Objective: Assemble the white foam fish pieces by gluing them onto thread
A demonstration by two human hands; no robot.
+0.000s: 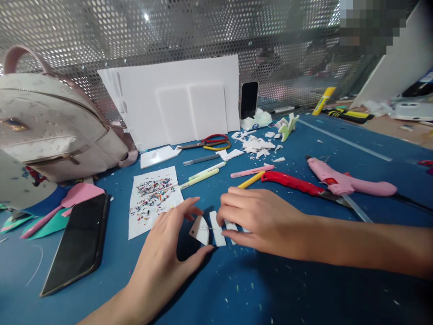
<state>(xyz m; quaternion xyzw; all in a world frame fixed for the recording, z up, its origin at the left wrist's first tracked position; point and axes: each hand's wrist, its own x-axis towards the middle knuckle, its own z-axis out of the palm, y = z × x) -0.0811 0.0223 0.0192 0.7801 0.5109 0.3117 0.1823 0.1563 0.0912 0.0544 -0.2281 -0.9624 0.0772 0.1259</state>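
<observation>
Curving around a white wedge, my left hand has its thumb and forefinger spread wide, the thumb on the near side and the forefinger on the far side; I cannot tell whether either touches it. The wedge lies on the blue table, with a dark dot at its left corner. Just right of it lies a white strip. My right hand is over that strip's right edge, fingers bent, thumb and forefinger close together; whether they pinch the strip, I cannot tell. More strips show partly under that hand.

Beyond my left hand, a paper bears many tiny coloured bits, and a phone lies farther left. Beyond my right hand are a pink pen and a red-handled tool, with a pink glue gun to their right. Scissors and white scraps lie farther back, and a white board stands before the mesh.
</observation>
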